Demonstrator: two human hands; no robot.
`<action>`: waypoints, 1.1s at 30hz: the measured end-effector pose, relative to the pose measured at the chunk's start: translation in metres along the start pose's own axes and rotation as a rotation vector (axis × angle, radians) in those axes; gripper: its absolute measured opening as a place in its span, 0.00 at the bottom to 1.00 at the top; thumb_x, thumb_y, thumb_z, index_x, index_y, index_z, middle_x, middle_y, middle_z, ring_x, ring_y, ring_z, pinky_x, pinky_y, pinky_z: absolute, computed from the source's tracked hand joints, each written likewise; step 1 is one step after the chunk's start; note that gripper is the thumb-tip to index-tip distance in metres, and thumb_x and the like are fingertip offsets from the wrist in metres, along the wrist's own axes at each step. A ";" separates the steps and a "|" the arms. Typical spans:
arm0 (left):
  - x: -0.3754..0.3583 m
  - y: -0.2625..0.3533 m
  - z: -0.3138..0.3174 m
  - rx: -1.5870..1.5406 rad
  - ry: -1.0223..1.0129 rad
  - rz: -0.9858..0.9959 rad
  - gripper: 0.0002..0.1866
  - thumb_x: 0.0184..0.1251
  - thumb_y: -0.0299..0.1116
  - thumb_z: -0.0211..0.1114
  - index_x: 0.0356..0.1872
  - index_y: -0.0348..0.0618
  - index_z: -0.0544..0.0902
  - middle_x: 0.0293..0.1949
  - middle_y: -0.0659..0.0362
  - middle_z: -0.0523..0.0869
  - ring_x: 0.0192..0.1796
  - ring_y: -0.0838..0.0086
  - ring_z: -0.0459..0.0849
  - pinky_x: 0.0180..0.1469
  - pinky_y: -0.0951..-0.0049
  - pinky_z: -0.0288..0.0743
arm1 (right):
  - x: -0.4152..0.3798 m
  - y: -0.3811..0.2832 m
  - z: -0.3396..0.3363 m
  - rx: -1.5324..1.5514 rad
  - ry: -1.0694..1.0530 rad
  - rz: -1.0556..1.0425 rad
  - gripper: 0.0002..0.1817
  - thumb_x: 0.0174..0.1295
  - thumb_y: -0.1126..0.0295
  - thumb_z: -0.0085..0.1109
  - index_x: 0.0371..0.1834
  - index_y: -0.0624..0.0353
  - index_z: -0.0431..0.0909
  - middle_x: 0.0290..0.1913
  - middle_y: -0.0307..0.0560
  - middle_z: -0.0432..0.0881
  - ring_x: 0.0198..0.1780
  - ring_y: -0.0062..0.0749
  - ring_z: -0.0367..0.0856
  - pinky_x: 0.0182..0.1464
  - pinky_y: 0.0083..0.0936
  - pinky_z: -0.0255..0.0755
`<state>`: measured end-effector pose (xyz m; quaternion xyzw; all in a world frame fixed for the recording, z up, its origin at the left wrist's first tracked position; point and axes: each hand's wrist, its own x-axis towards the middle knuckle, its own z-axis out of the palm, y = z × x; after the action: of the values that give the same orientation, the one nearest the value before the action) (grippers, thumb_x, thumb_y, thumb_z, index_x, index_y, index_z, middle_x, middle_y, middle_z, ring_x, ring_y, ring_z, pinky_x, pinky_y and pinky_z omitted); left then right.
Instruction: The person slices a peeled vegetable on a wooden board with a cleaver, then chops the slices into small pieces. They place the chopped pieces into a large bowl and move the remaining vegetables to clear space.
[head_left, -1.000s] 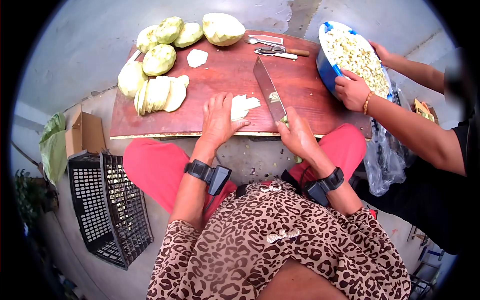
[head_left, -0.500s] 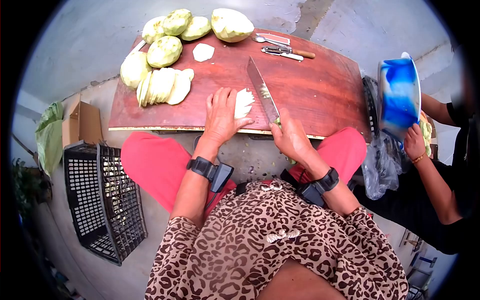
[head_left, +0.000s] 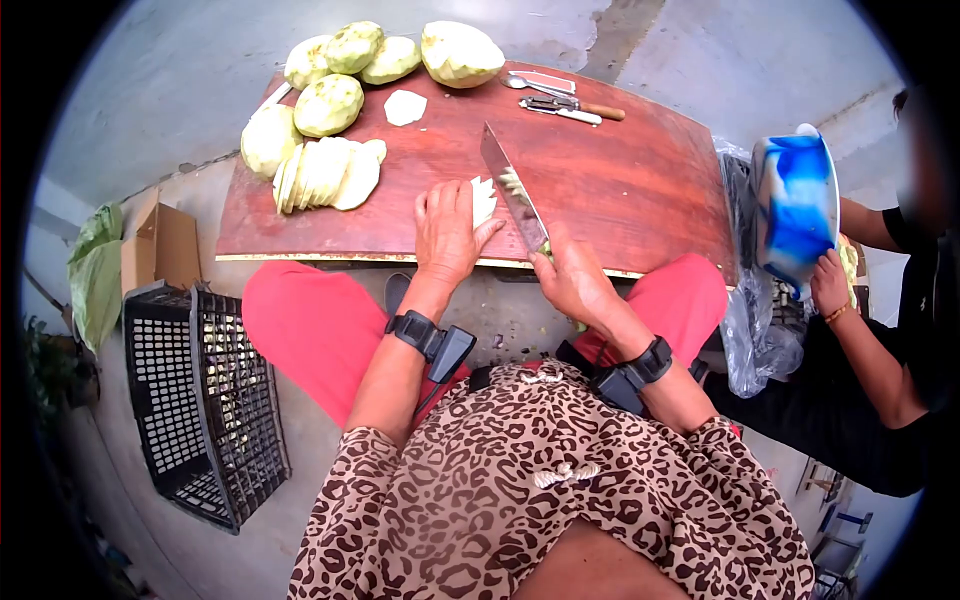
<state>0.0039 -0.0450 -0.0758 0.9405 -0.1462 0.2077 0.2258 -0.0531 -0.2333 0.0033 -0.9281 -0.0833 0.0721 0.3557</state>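
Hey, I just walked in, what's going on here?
Someone sits at a red wooden table, cutting up a pale, peeled vegetable. The right hand grips a large knife; the left hand rests against the cut pieces beside the blade. A row of slices and several whole peeled vegetables lie at the table's left. Past its right end, another person holds a blue-and-white basin tipped on its side.

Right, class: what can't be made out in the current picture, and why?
All in the head view:
- Basin's inside: its outer side faces us.
- Knife's handle: covered by the right hand.
- Cut pieces' left edge: behind the left hand.
- Co-worker's head: blurred, lost in dark rim.
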 end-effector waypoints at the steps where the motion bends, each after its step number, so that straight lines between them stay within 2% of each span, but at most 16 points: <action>1: 0.000 0.001 0.000 -0.002 -0.005 0.002 0.39 0.52 0.50 0.74 0.61 0.36 0.72 0.57 0.49 0.77 0.63 0.55 0.71 0.66 0.53 0.60 | 0.000 0.003 0.003 0.000 0.012 -0.011 0.13 0.65 0.72 0.59 0.42 0.70 0.66 0.26 0.74 0.77 0.35 0.73 0.79 0.35 0.54 0.69; 6: 0.001 -0.003 -0.003 -0.056 0.039 0.021 0.38 0.55 0.50 0.73 0.62 0.37 0.72 0.58 0.49 0.76 0.63 0.53 0.70 0.65 0.53 0.60 | 0.002 0.007 0.002 -0.028 0.020 -0.034 0.14 0.65 0.72 0.59 0.42 0.71 0.66 0.26 0.75 0.77 0.35 0.74 0.78 0.34 0.54 0.68; 9: 0.001 -0.004 -0.005 -0.086 0.057 -0.014 0.34 0.58 0.46 0.72 0.62 0.37 0.73 0.57 0.49 0.77 0.63 0.52 0.70 0.65 0.52 0.60 | 0.004 0.009 0.000 -0.046 0.016 -0.041 0.14 0.65 0.73 0.59 0.42 0.73 0.66 0.27 0.76 0.77 0.35 0.75 0.78 0.35 0.55 0.69; 12: 0.003 -0.003 -0.008 -0.074 0.126 0.054 0.30 0.60 0.42 0.70 0.60 0.38 0.75 0.57 0.49 0.77 0.62 0.53 0.71 0.65 0.53 0.61 | 0.006 0.009 -0.001 -0.089 0.023 -0.065 0.13 0.64 0.73 0.59 0.40 0.74 0.67 0.28 0.76 0.78 0.36 0.75 0.79 0.37 0.55 0.71; 15: 0.000 -0.009 0.000 -0.106 0.040 0.080 0.27 0.60 0.40 0.69 0.58 0.38 0.77 0.57 0.49 0.77 0.61 0.53 0.73 0.65 0.54 0.62 | 0.010 0.001 -0.002 -0.124 0.007 -0.055 0.12 0.63 0.73 0.58 0.39 0.73 0.70 0.31 0.76 0.80 0.38 0.72 0.81 0.39 0.55 0.74; 18: -0.001 -0.007 0.001 -0.095 0.057 0.063 0.25 0.60 0.40 0.69 0.56 0.39 0.78 0.57 0.50 0.77 0.60 0.54 0.74 0.65 0.55 0.63 | 0.013 0.002 0.006 -0.145 0.013 -0.111 0.10 0.62 0.74 0.56 0.39 0.71 0.70 0.32 0.74 0.80 0.38 0.71 0.81 0.39 0.54 0.75; 20: -0.002 -0.006 0.001 -0.104 0.089 0.042 0.25 0.60 0.40 0.69 0.56 0.39 0.78 0.56 0.50 0.77 0.60 0.54 0.74 0.65 0.55 0.62 | 0.013 -0.002 0.007 -0.186 -0.011 -0.158 0.09 0.63 0.75 0.55 0.39 0.71 0.70 0.33 0.72 0.81 0.38 0.70 0.82 0.39 0.54 0.75; 24: -0.001 0.000 -0.007 -0.055 0.127 0.074 0.24 0.59 0.40 0.70 0.55 0.40 0.78 0.54 0.51 0.78 0.60 0.56 0.73 0.66 0.53 0.60 | 0.014 -0.004 -0.001 -0.196 -0.042 -0.091 0.09 0.64 0.75 0.54 0.40 0.70 0.69 0.37 0.72 0.81 0.40 0.69 0.81 0.41 0.54 0.75; 27: -0.002 0.003 -0.008 0.057 0.131 0.060 0.24 0.58 0.41 0.70 0.53 0.41 0.79 0.53 0.52 0.78 0.59 0.58 0.73 0.66 0.52 0.58 | 0.015 0.001 0.000 -0.193 -0.022 -0.090 0.09 0.63 0.74 0.55 0.40 0.69 0.69 0.37 0.72 0.80 0.41 0.68 0.81 0.42 0.54 0.75; 33: -0.005 0.001 -0.007 0.009 0.078 0.008 0.25 0.57 0.43 0.71 0.52 0.41 0.79 0.52 0.54 0.78 0.59 0.58 0.73 0.65 0.52 0.59 | 0.007 -0.002 0.001 -0.173 -0.030 -0.151 0.09 0.63 0.75 0.56 0.41 0.68 0.69 0.38 0.70 0.80 0.43 0.68 0.81 0.42 0.54 0.74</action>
<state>-0.0028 -0.0412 -0.0717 0.9322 -0.1399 0.2457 0.2260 -0.0463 -0.2299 0.0037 -0.9452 -0.1641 0.0517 0.2774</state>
